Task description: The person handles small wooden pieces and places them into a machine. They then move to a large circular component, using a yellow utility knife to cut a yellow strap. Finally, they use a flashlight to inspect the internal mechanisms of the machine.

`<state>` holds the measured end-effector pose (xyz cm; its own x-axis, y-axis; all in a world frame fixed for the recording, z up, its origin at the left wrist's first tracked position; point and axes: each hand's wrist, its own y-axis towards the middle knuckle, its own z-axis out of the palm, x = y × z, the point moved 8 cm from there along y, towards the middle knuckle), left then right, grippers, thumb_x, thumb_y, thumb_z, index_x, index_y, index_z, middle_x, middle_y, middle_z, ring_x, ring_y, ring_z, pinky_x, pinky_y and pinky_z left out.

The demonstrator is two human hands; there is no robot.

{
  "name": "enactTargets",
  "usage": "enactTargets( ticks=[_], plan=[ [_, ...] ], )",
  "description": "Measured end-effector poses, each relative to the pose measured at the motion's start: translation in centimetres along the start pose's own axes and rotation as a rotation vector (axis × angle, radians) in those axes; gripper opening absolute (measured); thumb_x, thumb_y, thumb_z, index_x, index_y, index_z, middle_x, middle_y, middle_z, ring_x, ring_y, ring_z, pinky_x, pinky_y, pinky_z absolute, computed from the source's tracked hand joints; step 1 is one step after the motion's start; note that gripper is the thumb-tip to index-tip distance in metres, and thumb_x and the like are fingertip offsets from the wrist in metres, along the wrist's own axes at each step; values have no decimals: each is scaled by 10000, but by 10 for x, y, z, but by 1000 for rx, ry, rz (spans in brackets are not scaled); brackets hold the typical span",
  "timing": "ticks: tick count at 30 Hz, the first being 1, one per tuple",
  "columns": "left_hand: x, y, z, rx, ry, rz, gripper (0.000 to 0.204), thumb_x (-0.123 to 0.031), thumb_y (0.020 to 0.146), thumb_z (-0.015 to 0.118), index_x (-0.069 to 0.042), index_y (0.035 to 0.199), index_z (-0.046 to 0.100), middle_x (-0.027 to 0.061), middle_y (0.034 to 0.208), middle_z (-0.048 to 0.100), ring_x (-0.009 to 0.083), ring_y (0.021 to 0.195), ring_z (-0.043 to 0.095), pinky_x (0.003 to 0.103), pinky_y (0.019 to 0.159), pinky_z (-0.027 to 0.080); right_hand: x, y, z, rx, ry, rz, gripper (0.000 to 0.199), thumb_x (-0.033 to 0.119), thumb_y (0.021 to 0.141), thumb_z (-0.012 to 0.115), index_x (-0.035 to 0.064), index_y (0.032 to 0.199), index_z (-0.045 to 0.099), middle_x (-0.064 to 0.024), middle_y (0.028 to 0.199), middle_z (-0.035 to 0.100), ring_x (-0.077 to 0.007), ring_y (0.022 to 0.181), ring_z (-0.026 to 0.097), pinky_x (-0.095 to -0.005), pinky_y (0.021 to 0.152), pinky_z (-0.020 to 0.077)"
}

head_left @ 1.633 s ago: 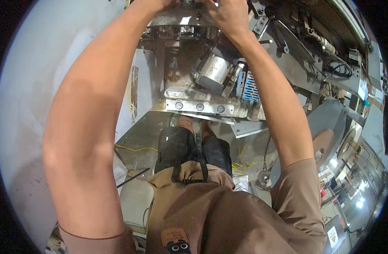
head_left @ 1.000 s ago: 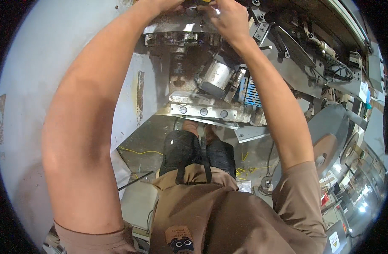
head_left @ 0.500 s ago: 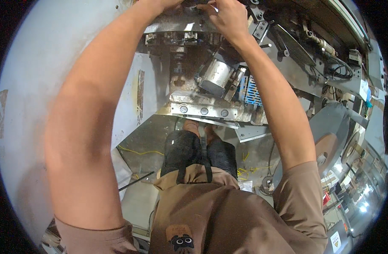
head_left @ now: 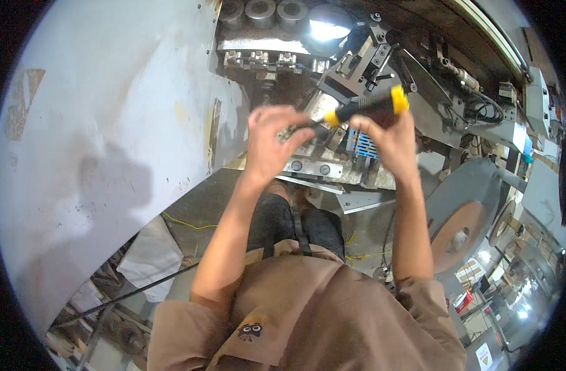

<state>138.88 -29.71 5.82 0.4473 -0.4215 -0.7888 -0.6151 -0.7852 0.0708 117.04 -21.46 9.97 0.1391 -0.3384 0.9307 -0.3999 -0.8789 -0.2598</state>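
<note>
My right hand [head_left: 388,139] is closed around a screwdriver [head_left: 366,109] with a black and yellow handle, its yellow end cap pointing up to the right. The dark shaft runs leftward to my left hand [head_left: 274,139], whose thumb and fingers are bent together near its tip. Something small and shiny seems to sit between those fingers, too blurred to name. Both hands are over the front of a machine, above a silver cylinder [head_left: 323,106] and a blue slotted piece [head_left: 363,145].
Round metal posts [head_left: 260,9] and a shiny disc [head_left: 329,23] stand on the machine at the top. A pale panel [head_left: 110,123] fills the left. At right is a large reel [head_left: 459,235]. A gauge strip [head_left: 311,167] lies below my hands.
Both hands have come down and back from the top of the machine toward me. The screwdriver now shows plainly in the right hand, and the posts and disc are uncovered.
</note>
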Motion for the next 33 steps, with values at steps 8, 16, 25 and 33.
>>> enactTargets(
  ticks=[8, 16, 25, 33],
  plan=[
    [2, -104, 8, 216, -266, -123, 94, -108, 874, 779, -20, 856, 755, 103, 849, 745, 297, 807, 667, 379, 813, 514, -101, -114, 24, -67, 332, 334, 441, 33, 816, 877, 16, 1150, 589, -57, 1013, 724, -147, 903, 688, -304, 846, 566],
    [117, -134, 34, -135, -275, -565, 344, -260, 1037, 658, -10, 1273, 636, 89, 1045, 733, 181, 864, 665, 339, 821, 532, -141, -138, -35, -339, 711, 195, 369, 114, 993, 717, 52, 1293, 511, -95, 1115, 727, -227, 936, 753, -385, 868, 619],
    [248, -23, 121, -637, 148, -443, 522, -384, 1054, 600, 79, 1276, 506, 255, 1265, 595, 351, 987, 665, 463, 887, 540, -138, -200, -64, -495, 618, 326, 382, 178, 969, 764, 74, 1239, 515, -60, 1061, 705, -204, 892, 721, -374, 841, 592],
    [325, -19, 173, -561, -1058, -1031, 415, -405, 1115, 337, -44, 1142, 541, 166, 899, 674, 277, 694, 623, 455, 477, 469, -163, -247, -52, -570, 641, 421, 313, 203, 985, 751, 102, 1212, 559, -27, 1029, 719, -180, 895, 727, -349, 834, 588]
  ],
)
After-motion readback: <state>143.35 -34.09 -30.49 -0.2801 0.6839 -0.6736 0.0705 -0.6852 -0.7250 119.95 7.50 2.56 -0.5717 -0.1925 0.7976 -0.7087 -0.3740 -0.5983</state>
